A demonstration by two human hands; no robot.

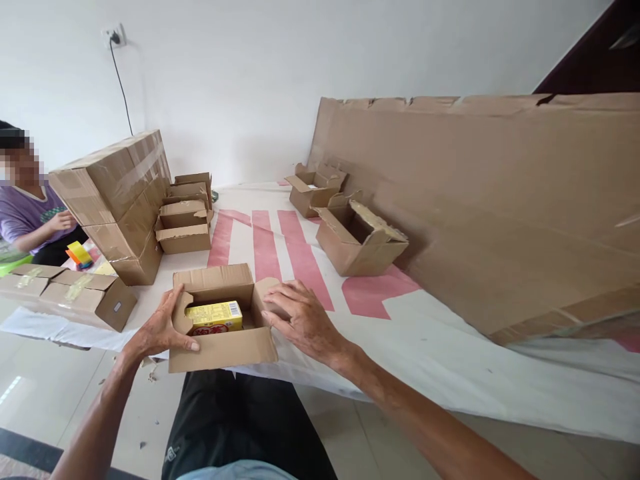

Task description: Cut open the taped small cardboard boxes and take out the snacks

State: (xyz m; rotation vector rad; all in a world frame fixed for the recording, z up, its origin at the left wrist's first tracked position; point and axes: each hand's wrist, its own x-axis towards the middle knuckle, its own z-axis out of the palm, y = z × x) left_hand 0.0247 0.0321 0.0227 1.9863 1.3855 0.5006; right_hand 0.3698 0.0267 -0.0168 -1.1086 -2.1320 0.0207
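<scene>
- We seem to be working the end flaps (pixel 182 316) of the box (pixel 225 352); folding further would call for a steady hold.
- Our left hand (pixel 156 327) grips its left end; our right hand (pixel 300 317) has loosely curled fingers at the right flap (pixel 261 301), perhaps pinching; we cannot tell.
- Plain brown and open-topped, it sits at the table's (pixel 410 353) near edge, a yellow pack (pixel 214 316) inside.
</scene>
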